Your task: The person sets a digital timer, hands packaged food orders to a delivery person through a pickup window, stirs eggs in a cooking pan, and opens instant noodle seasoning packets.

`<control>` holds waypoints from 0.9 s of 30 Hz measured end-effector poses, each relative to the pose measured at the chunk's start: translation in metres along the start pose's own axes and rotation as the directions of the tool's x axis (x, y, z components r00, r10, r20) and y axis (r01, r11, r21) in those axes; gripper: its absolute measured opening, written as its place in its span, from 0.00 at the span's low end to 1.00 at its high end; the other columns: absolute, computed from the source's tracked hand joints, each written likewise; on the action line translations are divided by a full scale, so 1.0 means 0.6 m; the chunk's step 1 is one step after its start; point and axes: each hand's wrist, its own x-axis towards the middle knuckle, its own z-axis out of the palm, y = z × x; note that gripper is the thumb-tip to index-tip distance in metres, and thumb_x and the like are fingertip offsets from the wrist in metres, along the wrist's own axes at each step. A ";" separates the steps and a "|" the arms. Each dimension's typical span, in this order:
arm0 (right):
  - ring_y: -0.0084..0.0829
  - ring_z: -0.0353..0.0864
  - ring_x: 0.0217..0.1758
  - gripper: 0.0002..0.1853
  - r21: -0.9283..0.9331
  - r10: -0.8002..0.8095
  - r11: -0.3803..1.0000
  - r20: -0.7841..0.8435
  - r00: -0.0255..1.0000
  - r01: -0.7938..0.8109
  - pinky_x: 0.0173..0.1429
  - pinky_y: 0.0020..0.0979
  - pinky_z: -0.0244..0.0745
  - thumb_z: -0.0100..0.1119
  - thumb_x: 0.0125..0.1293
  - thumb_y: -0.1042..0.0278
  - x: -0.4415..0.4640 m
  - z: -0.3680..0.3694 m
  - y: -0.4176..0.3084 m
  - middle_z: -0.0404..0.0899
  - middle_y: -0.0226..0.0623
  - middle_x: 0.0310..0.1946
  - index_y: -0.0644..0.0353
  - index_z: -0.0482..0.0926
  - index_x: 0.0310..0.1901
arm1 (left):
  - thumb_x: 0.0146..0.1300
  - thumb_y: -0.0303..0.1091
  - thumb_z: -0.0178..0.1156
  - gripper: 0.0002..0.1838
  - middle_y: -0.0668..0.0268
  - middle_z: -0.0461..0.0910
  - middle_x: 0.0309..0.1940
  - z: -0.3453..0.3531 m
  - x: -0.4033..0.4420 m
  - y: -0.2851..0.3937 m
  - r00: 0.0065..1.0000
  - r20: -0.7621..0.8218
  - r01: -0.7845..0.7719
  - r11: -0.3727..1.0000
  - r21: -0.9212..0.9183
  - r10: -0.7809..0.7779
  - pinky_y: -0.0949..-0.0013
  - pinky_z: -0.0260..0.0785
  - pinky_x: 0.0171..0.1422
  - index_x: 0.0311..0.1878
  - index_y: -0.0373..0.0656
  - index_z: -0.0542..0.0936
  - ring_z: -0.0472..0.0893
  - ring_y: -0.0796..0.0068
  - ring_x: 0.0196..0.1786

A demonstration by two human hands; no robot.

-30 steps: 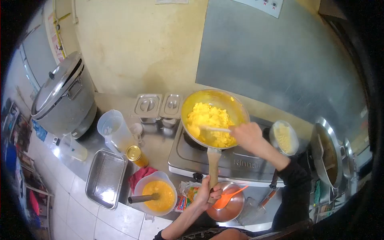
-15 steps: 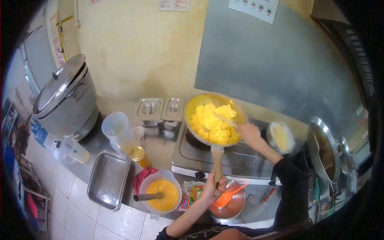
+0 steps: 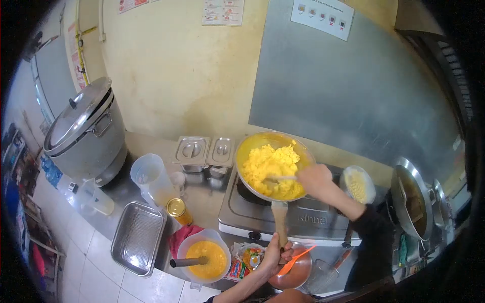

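Observation:
My left hand (image 3: 274, 253) is closed around the long handle (image 3: 279, 222) of a frying pan (image 3: 241, 162), which sits on the stove (image 3: 230, 214). Soft yellow scrambled eggs (image 3: 270, 161) fill much of the pan. Over the pan's right rim, my right hand (image 3: 317, 183) grips a thin, pale stirring utensil (image 3: 284, 178). Its far end is in the eggs, so its shape there cannot be made out. Just below the handle, a metal bowl (image 3: 293, 276) with an orange ladle (image 3: 295, 260) is partly hidden by my left hand.
Left of my left forearm stands a jug of beaten egg (image 3: 214, 260) with a dark-handled tool in it. Further left are a wire-mesh tray (image 3: 132, 242), a gold-lidded jar (image 3: 178, 209) and a large rice cooker (image 3: 91, 136). A tub (image 3: 359, 184) and a wok (image 3: 417, 202) stand to the right.
The view has tilted up, so everything sits lower in it. My right hand has moved the utensil through the eggs toward the pan's near side. My left hand stays on the handle.

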 end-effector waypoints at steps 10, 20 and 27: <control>0.40 0.80 0.32 0.14 0.274 0.343 0.919 -0.209 0.916 -0.282 0.34 0.40 0.73 0.48 0.58 0.53 0.039 -0.011 0.111 0.79 0.41 0.27 0.51 0.81 0.32 | 0.68 0.54 0.28 0.22 0.74 0.62 0.21 0.000 0.006 0.003 0.993 -0.036 -0.112 0.989 0.100 0.116 0.76 0.55 0.22 0.54 0.51 0.62 0.57 0.83 0.17; 0.39 0.80 0.33 0.12 0.101 0.047 0.994 -0.008 0.999 -0.046 0.35 0.36 0.74 0.48 0.58 0.60 -0.105 -0.058 0.047 0.79 0.41 0.26 0.53 0.81 0.30 | 0.68 0.53 0.28 0.21 0.73 0.63 0.23 -0.014 0.003 -0.008 0.994 0.089 -0.073 0.997 0.013 0.071 0.75 0.59 0.28 0.53 0.51 0.62 0.60 0.82 0.19; 0.37 0.79 0.28 0.08 0.025 0.299 0.953 -0.245 0.922 -0.302 0.29 0.36 0.73 0.53 0.49 0.67 0.038 0.093 0.062 0.78 0.37 0.24 0.55 0.82 0.28 | 0.68 0.53 0.28 0.20 0.73 0.60 0.21 0.008 0.002 -0.015 0.999 0.026 -0.040 0.995 0.094 0.038 0.77 0.53 0.24 0.51 0.53 0.61 0.56 0.84 0.18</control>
